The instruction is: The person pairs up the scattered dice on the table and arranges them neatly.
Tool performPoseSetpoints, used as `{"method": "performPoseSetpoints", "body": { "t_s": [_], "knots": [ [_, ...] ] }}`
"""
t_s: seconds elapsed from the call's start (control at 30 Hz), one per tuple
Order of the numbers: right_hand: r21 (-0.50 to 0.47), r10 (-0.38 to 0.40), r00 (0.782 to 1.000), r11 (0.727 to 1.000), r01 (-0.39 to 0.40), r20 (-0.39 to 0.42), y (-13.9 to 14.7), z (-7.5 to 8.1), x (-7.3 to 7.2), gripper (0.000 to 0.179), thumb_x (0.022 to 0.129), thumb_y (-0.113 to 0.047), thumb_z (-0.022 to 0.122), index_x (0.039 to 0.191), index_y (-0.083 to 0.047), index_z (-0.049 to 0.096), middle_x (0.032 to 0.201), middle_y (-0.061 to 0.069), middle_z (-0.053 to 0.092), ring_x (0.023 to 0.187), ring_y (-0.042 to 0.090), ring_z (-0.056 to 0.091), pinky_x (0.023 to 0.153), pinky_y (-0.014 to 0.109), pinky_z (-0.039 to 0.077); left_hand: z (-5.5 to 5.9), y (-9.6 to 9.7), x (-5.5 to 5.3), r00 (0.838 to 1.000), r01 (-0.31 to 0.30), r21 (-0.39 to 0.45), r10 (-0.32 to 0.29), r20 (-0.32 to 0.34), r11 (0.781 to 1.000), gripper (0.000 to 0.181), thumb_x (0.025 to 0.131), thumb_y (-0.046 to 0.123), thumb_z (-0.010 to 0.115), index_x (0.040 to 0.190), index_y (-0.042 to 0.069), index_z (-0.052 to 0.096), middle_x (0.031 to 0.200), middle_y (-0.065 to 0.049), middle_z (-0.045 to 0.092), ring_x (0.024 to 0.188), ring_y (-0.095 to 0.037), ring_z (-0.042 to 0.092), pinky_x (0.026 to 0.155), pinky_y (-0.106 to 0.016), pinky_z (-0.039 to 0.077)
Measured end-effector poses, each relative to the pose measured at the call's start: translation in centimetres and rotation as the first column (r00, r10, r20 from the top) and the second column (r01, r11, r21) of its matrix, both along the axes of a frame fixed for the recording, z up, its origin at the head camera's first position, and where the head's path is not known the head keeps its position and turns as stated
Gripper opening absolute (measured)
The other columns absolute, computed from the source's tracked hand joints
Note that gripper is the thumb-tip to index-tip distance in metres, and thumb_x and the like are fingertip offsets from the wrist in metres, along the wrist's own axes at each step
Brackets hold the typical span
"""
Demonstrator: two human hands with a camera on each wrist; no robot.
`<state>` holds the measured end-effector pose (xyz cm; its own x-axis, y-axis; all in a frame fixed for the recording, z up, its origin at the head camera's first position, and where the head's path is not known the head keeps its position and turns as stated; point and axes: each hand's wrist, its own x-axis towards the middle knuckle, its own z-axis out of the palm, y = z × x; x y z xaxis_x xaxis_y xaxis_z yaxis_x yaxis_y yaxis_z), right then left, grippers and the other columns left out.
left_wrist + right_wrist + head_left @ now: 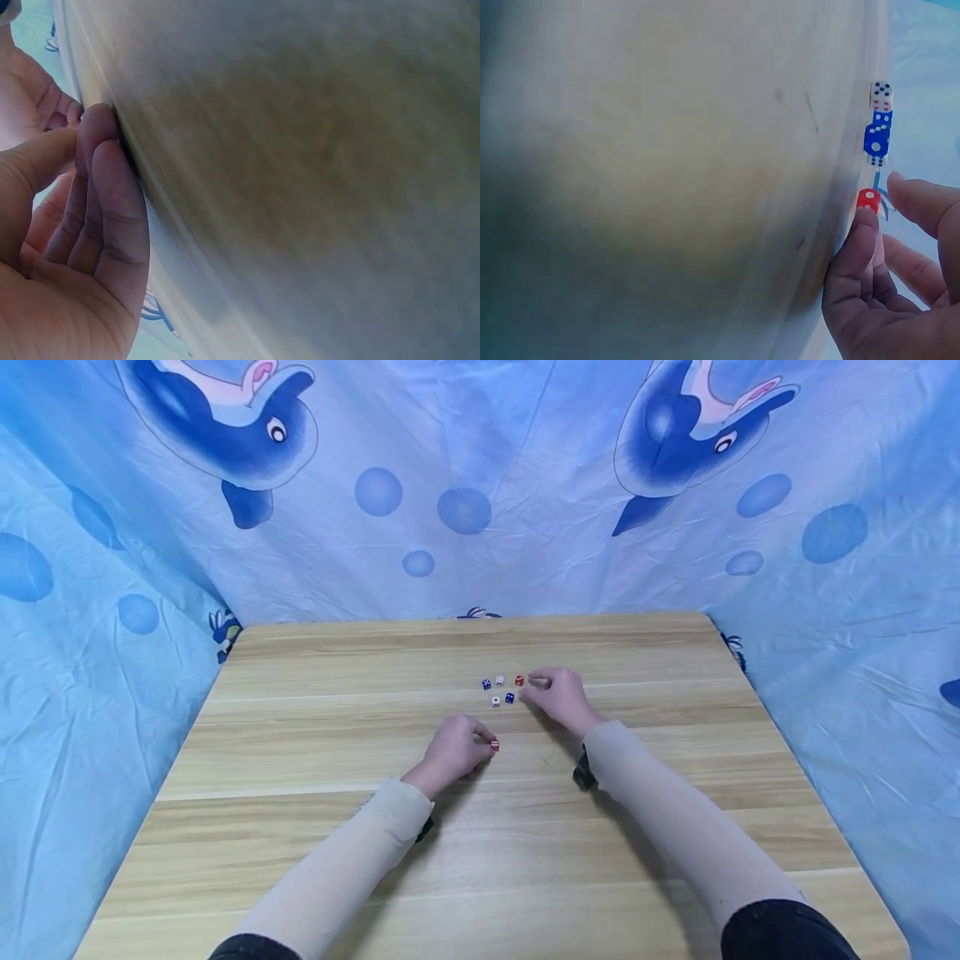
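Observation:
Toward the middle of the table, my left hand (454, 745) pinches a red die (495, 745) at its fingertips. That die is hidden in the left wrist view, where the thumb meets the fingers of the left hand (82, 232). Farther back, my right hand (558, 696) is beside another red die (519, 680), its thumb and index finger apart. In the right wrist view that red die (868, 199) shows just beyond the fingertips. Left of it lie two blue dice, one (487, 684) behind the other (510, 697), and two white dice, one back (500, 680) and one front (496, 702).
The dice lie on a light wood-grain table (315, 727). A blue curtain (525, 568) with dolphins and bubbles hangs behind the table and along both sides. A dark band with a small black device (584, 772) is at the right wrist.

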<state>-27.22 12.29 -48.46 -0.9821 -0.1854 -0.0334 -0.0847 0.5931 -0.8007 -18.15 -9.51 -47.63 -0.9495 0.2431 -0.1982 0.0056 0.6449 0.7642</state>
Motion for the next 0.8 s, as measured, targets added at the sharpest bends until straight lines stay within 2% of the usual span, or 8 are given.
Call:
{"method": "performPoseSetpoints", "body": {
  "t_s": [0.07, 0.33, 0.8],
  "knots": [
    [0.008, -0.008, 1.0, 1.0, 0.008, 0.002, -0.2, 0.0, -0.4, 0.049, 0.088, -0.025, 0.083, 0.128, -0.003, 0.067, 0.117, 0.013, 0.069, 0.096, 0.025, 0.065, 0.088, 0.042, 0.054, -0.1, 0.0, 0.0, 1.0, 0.001, 0.002, -0.001, -0.001, 1.0, 0.011, 0.089, 0.004, 0.077, 0.1, 0.006, 0.079, 0.064, -0.003, 0.067, 0.046, -0.021, 0.064, 0.044, -0.03, 0.053],
    [0.09, -0.022, 1.0, 0.996, 0.021, 0.016, -1.0, 0.1, -1.3, 0.042, 0.088, -0.026, 0.083, 0.122, -0.005, 0.071, 0.127, 0.015, 0.067, 0.118, 0.032, 0.061, 0.103, 0.048, 0.046, 0.0, 0.1, 0.1, 1.0, -0.005, 0.03, 0.005, 0.013, 1.0, 0.011, 0.089, 0.003, 0.077, 0.1, 0.005, 0.079, 0.065, -0.004, 0.068, 0.047, -0.022, 0.065, 0.044, -0.03, 0.054],
    [0.13, -0.052, 0.998, 0.99, 0.055, -0.028, -1.8, -0.2, -1.8, 0.024, 0.084, -0.018, 0.085, 0.106, -0.008, 0.079, 0.115, 0.011, 0.073, 0.115, 0.031, 0.063, 0.104, 0.047, 0.045, 0.2, 0.0, 0.3, 1.0, 0.001, 0.023, -0.001, -0.004, 1.0, 0.011, 0.088, 0.003, 0.077, 0.099, 0.003, 0.079, 0.069, -0.003, 0.069, 0.047, -0.022, 0.065, 0.044, -0.029, 0.053]
  ]
}}
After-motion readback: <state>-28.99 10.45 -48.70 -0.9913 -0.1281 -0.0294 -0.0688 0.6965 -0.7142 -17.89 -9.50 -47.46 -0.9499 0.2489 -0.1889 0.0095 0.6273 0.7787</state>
